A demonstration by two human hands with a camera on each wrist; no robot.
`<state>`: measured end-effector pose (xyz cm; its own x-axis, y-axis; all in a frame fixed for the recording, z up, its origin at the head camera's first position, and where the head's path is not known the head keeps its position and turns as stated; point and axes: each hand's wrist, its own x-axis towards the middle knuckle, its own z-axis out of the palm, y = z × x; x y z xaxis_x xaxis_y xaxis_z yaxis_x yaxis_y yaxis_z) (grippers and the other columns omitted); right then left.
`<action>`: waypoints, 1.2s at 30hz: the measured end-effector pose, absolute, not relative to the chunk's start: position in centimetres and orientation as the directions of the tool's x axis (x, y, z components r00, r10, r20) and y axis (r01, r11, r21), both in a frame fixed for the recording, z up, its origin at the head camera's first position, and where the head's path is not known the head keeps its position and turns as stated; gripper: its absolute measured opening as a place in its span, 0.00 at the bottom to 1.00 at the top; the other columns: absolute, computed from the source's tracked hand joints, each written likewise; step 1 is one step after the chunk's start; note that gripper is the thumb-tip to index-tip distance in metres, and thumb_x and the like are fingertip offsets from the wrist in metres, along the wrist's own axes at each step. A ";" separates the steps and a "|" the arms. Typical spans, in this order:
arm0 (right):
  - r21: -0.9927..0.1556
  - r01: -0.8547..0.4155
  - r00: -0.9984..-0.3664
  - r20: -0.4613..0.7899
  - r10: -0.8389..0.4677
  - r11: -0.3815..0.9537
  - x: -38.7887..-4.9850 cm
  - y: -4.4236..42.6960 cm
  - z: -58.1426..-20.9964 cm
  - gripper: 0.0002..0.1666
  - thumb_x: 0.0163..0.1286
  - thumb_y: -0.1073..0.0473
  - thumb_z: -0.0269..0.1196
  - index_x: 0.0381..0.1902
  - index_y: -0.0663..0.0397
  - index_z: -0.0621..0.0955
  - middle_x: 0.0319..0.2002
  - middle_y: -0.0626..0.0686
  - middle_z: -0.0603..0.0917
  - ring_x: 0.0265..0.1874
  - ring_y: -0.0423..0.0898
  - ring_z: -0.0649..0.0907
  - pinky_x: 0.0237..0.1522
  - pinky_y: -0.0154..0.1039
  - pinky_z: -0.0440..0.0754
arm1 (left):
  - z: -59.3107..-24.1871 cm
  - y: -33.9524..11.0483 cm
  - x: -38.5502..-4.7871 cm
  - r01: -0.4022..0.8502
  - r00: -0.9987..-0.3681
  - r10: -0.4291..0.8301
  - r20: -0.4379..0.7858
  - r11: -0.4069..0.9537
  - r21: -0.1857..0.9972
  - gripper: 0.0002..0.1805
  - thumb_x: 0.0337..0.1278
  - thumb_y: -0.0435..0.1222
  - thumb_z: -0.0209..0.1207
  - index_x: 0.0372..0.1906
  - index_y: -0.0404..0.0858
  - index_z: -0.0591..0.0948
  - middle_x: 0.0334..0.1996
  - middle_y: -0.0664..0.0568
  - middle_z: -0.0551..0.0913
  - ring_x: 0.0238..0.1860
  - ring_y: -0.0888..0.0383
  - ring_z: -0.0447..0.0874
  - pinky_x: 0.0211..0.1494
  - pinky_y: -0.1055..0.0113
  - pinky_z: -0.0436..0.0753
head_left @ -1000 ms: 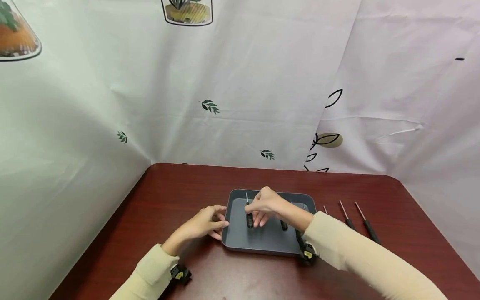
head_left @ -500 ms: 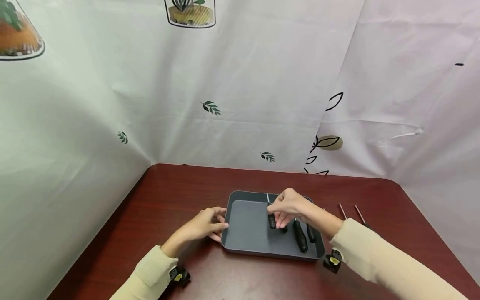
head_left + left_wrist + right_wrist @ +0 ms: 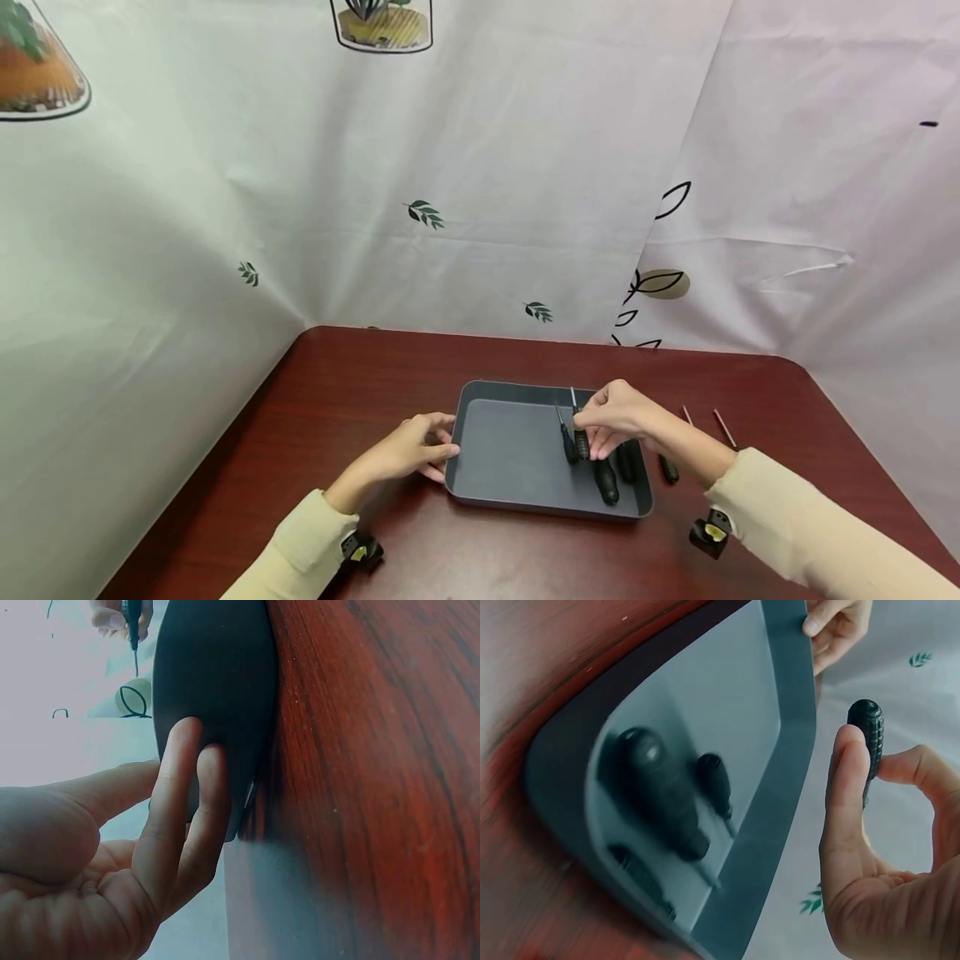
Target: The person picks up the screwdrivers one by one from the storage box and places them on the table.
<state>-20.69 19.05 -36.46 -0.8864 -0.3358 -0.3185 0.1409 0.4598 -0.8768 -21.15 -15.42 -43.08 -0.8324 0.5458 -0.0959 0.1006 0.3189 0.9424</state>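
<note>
My right hand [image 3: 618, 417] pinches a small black-handled screwdriver [image 3: 581, 444] between thumb and finger, its shaft pointing away from me. In the right wrist view the ribbed handle [image 3: 867, 724] is held above the grey tray [image 3: 498, 454]. Inside the tray's right half lie a slim screwdriver [image 3: 567, 443], a thicker screwdriver [image 3: 606, 483] and another black-handled one [image 3: 626, 462], partly hidden by my right hand. At the tray's left edge, my left hand [image 3: 412, 446] holds the rim, thumb over it and fingers against the outer wall [image 3: 217, 675].
Right of the tray, more screwdrivers lie on the red-brown table [image 3: 375, 375]. One black handle [image 3: 668, 469] shows beside the tray; thin shafts [image 3: 725, 429] stick out beyond my right sleeve [image 3: 817, 517]. A patterned white cloth [image 3: 480, 167] hangs behind the table.
My right hand has carried the pinched screwdriver rightward over the tray, uncovering the slim screwdriver inside. The left hand has stayed at the tray's edge.
</note>
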 end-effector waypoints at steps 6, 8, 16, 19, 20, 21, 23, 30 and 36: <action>-0.882 0.105 -0.886 -0.293 -0.359 0.460 -20.2 21.6 -36.7 0.12 0.65 0.64 0.62 0.24 0.67 0.78 0.18 0.57 0.82 0.17 0.46 0.85 0.26 0.43 0.90 | -42.7 -15.1 -21.3 0.093 -0.830 0.547 -0.106 0.324 0.941 0.30 0.66 0.26 0.60 0.67 0.16 0.63 0.38 0.42 0.78 0.26 0.53 0.86 0.30 0.57 0.90; -0.885 0.103 -0.885 -0.290 -0.365 0.454 -19.9 22.5 -36.9 0.12 0.65 0.64 0.61 0.24 0.67 0.79 0.19 0.57 0.82 0.17 0.46 0.85 0.25 0.41 0.89 | -42.6 -15.0 -21.2 0.092 -0.828 0.550 -0.107 0.321 0.943 0.30 0.66 0.26 0.60 0.67 0.16 0.62 0.38 0.41 0.78 0.26 0.53 0.86 0.30 0.57 0.90; -0.887 0.088 -0.883 -0.279 -0.376 0.453 -19.1 27.4 -37.8 0.10 0.68 0.64 0.61 0.34 0.70 0.80 0.21 0.57 0.81 0.19 0.48 0.85 0.24 0.41 0.89 | -42.5 -14.8 -21.0 0.097 -0.827 0.554 -0.096 0.308 0.946 0.31 0.66 0.25 0.60 0.66 0.14 0.62 0.39 0.40 0.78 0.27 0.46 0.86 0.30 0.55 0.90; -0.881 0.084 -0.889 -0.277 -0.364 0.466 -18.9 29.2 -38.0 0.09 0.67 0.65 0.60 0.36 0.70 0.79 0.21 0.57 0.81 0.20 0.49 0.85 0.24 0.43 0.89 | -42.5 -14.7 -21.1 0.094 -0.828 0.551 -0.100 0.312 0.946 0.31 0.66 0.26 0.60 0.66 0.15 0.62 0.39 0.40 0.78 0.27 0.47 0.87 0.30 0.55 0.90; -0.878 0.086 -0.891 -0.279 -0.359 0.470 -18.8 29.8 -38.0 0.09 0.67 0.65 0.60 0.37 0.70 0.79 0.22 0.57 0.81 0.20 0.49 0.85 0.25 0.43 0.89 | -42.5 -14.8 -21.1 0.093 -0.828 0.552 -0.101 0.313 0.945 0.31 0.66 0.26 0.60 0.67 0.15 0.62 0.39 0.41 0.78 0.27 0.47 0.87 0.30 0.56 0.90; -0.875 0.084 -0.892 -0.279 -0.356 0.476 -18.7 30.4 -38.0 0.09 0.67 0.66 0.59 0.37 0.71 0.79 0.22 0.57 0.81 0.20 0.49 0.85 0.25 0.43 0.89 | -42.6 -14.8 -21.1 0.093 -0.827 0.552 -0.102 0.315 0.945 0.31 0.66 0.26 0.60 0.66 0.15 0.62 0.39 0.41 0.78 0.27 0.48 0.87 0.30 0.56 0.90; -0.869 0.082 -0.895 -0.280 -0.348 0.489 -18.5 31.4 -38.0 0.08 0.66 0.66 0.58 0.38 0.70 0.79 0.22 0.57 0.81 0.20 0.49 0.85 0.25 0.43 0.89 | -42.7 -14.8 -21.2 0.096 -0.826 0.554 -0.103 0.318 0.943 0.31 0.66 0.26 0.60 0.66 0.15 0.62 0.39 0.41 0.78 0.27 0.48 0.87 0.30 0.57 0.90; -0.876 0.051 -0.889 -0.258 -0.378 0.479 -18.1 34.6 -38.0 0.08 0.70 0.67 0.58 0.36 0.70 0.78 0.23 0.56 0.81 0.21 0.51 0.85 0.26 0.44 0.89 | -42.9 -15.0 -21.3 0.091 -0.830 0.546 -0.115 0.335 0.938 0.30 0.67 0.26 0.60 0.67 0.16 0.63 0.38 0.42 0.78 0.28 0.50 0.87 0.30 0.58 0.90; -0.886 0.021 -0.878 -0.238 -0.415 0.463 -18.1 37.1 -38.1 0.07 0.70 0.67 0.59 0.35 0.70 0.77 0.23 0.54 0.81 0.21 0.50 0.85 0.26 0.45 0.89 | -42.9 -15.3 -21.1 0.097 -0.829 0.550 -0.104 0.324 0.941 0.31 0.66 0.27 0.61 0.67 0.15 0.62 0.38 0.41 0.78 0.28 0.51 0.87 0.30 0.56 0.90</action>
